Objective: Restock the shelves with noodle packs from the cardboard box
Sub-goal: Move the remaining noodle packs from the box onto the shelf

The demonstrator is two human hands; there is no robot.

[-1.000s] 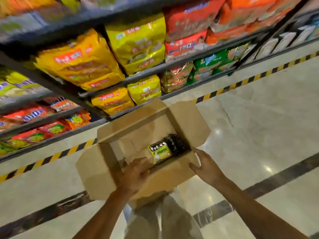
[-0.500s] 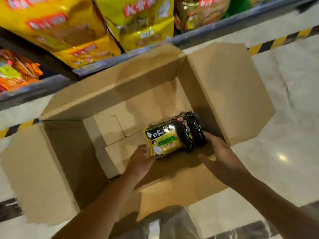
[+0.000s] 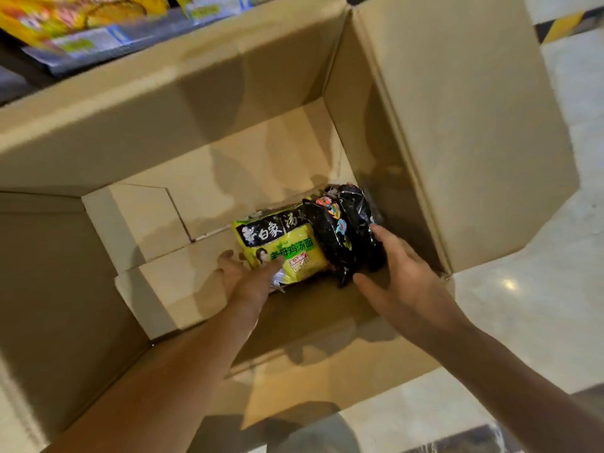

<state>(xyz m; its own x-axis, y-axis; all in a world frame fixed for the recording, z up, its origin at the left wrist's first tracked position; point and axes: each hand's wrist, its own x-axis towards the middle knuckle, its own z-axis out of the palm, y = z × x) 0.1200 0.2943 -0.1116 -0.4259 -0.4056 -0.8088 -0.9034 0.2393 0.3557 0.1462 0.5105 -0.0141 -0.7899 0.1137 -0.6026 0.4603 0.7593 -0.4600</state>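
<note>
An open cardboard box (image 3: 228, 93) stands on the floor below me, its flaps spread out. On its bottom, near the right wall, lies a yellow-green noodle pack (image 3: 287, 246), and two black noodle packs (image 3: 346, 230) stand on edge beside it. My left hand (image 3: 248, 279) reaches into the box and grips the yellow-green pack at its near left corner, thumb on its face. My right hand (image 3: 402, 279) wraps around the right side of the black packs, thumb under their near end. The packs sit pressed between both hands.
The bottom shelf edge (image 3: 81, 47) with price labels runs behind the box at the top left, with yellow packs (image 3: 65, 14) on it. Pale polished floor (image 3: 523, 289) lies to the right, with a yellow-black stripe (image 3: 555, 27) at the top right.
I have leaned much closer to the box. Both hands moved from the near rim down inside and closed in on the packs from the left and the right.
</note>
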